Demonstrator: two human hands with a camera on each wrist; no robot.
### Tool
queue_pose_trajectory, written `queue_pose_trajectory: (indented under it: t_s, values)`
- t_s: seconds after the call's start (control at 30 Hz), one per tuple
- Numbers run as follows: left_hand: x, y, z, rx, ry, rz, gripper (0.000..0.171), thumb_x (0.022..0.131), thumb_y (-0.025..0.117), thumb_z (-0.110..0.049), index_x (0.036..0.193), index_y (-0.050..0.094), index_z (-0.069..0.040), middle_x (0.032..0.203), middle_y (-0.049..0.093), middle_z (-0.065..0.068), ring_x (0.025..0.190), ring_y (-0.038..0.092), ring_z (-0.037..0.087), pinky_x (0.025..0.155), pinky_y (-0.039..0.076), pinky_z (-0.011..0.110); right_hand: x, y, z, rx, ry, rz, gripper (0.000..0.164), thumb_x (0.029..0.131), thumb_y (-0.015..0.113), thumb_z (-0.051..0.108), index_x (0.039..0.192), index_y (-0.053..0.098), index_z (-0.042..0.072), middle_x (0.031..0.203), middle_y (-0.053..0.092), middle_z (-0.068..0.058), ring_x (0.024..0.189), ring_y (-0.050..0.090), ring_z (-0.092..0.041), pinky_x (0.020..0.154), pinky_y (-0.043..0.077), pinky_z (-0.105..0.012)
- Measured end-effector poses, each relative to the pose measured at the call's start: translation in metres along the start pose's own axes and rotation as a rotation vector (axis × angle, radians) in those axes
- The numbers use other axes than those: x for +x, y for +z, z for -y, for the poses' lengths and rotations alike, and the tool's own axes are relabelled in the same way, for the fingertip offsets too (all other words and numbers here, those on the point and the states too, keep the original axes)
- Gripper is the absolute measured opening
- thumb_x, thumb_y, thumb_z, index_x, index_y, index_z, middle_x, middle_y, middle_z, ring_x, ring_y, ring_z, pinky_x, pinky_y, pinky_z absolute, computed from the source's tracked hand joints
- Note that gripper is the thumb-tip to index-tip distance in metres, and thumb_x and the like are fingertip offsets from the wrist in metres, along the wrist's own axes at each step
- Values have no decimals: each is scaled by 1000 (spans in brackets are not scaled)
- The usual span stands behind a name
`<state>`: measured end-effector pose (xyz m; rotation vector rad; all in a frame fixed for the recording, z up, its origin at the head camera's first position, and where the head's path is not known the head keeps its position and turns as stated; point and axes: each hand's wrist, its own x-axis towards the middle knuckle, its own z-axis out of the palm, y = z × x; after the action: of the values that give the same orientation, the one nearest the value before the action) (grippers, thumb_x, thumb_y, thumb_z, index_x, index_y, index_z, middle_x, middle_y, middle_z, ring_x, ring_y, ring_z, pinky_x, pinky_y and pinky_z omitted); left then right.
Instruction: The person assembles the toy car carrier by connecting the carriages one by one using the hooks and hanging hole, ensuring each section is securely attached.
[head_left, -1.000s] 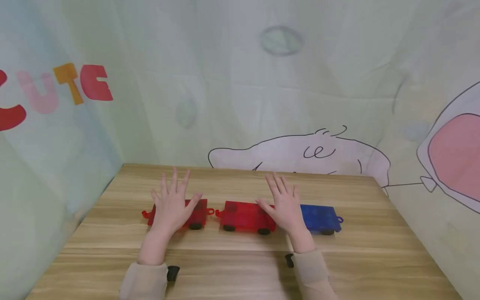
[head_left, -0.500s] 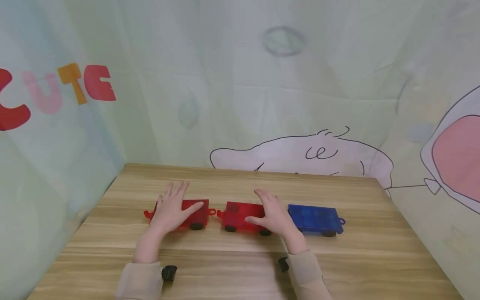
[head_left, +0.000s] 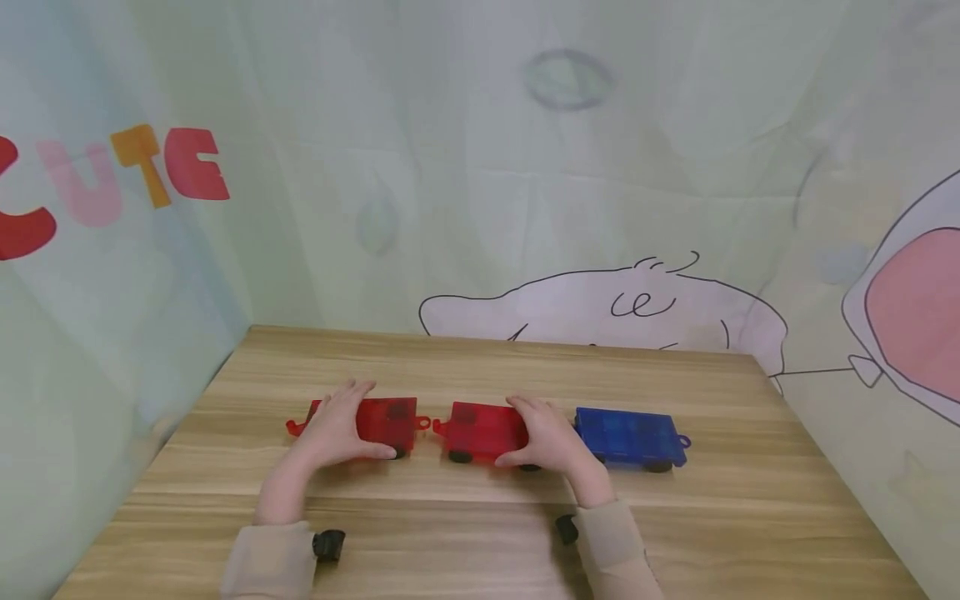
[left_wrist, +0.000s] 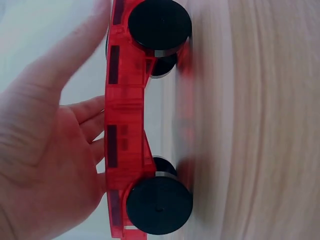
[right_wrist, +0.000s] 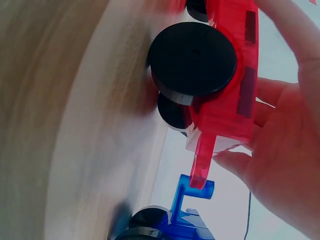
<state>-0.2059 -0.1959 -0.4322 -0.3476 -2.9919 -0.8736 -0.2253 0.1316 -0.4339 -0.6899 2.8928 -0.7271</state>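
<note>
Three see-through toy train cars with black wheels stand in a row on the wooden table. My left hand (head_left: 330, 432) spans the left red train car (head_left: 393, 421) from above, thumb at its near edge and fingers over the far side. Likewise my right hand (head_left: 553, 437) straddles the right end of the middle red train car (head_left: 480, 429). In the right wrist view that car's red coupling tab (right_wrist: 202, 162) overlaps the hook (right_wrist: 197, 188) of the blue train car (head_left: 628, 437). In the left wrist view the palm sits apart from the red top.
The wooden table (head_left: 450, 550) ends at its back edge against a printed curtain (head_left: 337, 208). A small black device (head_left: 328, 545) sits at the left cuff, and another black device (head_left: 567, 528) at the right cuff.
Both hands have come down from spread fingers above the cars to bent fingers around the two red ones. The right hand also moved left, uncovering the blue car. The cars stay put.
</note>
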Motion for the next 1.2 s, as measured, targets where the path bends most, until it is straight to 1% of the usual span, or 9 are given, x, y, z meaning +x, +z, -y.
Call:
queue_pose_trajectory:
  t_s: [0.13, 0.2, 0.37, 0.47, 0.77, 0.93, 1.0, 1.2]
  values:
    - [0, 2, 3, -11, 13, 31, 107, 63, 90, -39, 144, 37, 6, 148, 38, 32, 141, 24, 51, 112, 13, 70, -1, 0, -1, 11, 1, 26, 85, 72, 86, 33, 141, 49, 1, 142, 53, -17, 131, 49, -36, 115, 31, -55]
    - [0, 2, 3, -12, 17, 37, 106, 62, 91, -36, 144, 37, 5, 147, 39, 32, 139, 26, 51, 111, 14, 71, -1, 0, -2, 16, -2, 30, 83, 72, 86, 31, 140, 49, 0, 141, 54, -18, 130, 50, -36, 113, 34, -55]
    - [-1, 2, 4, -37, 20, 21, 100, 63, 92, -25, 143, 40, 5, 141, 48, 29, 131, 38, 48, 109, 16, 71, -1, 0, -1, 57, -4, 43, 80, 74, 85, 26, 140, 49, -1, 141, 52, -19, 128, 50, -37, 108, 42, -52]
    - [-1, 2, 4, -52, 18, 11, 98, 63, 91, -22, 142, 40, 5, 138, 51, 28, 127, 41, 47, 109, 18, 71, -1, 1, -1, 87, 6, 59, 80, 76, 84, 24, 141, 47, -2, 143, 49, -20, 130, 49, -38, 108, 42, -52]
    - [-1, 3, 7, -64, 30, -1, 96, 63, 91, -20, 142, 42, 3, 138, 51, 27, 127, 42, 46, 109, 20, 70, -1, 2, -1, 94, 18, 80, 78, 79, 81, 22, 143, 45, -2, 148, 44, -21, 135, 44, -39, 110, 40, -53]
    - [-2, 3, 9, -71, 4, 5, 95, 65, 90, -23, 143, 41, 0, 141, 48, 26, 128, 39, 46, 103, 32, 70, -1, 1, 0, 97, 6, 89, 77, 80, 81, 22, 143, 44, -3, 148, 43, -22, 137, 41, -40, 111, 38, -53]
    - [-2, 2, 10, -78, 0, 8, 96, 66, 89, -24, 144, 40, -1, 142, 48, 25, 128, 39, 46, 100, 35, 71, -1, 1, 1, 94, 4, 92, 77, 80, 81, 22, 143, 44, -3, 148, 43, -22, 137, 41, -40, 111, 37, -53]
    - [0, 2, 11, -100, 27, 5, 96, 66, 89, -26, 144, 40, 0, 142, 47, 25, 129, 38, 47, 101, 35, 70, -1, 1, -1, 95, 1, 94, 77, 80, 81, 22, 144, 44, -3, 149, 42, -22, 138, 40, -39, 112, 37, -52]
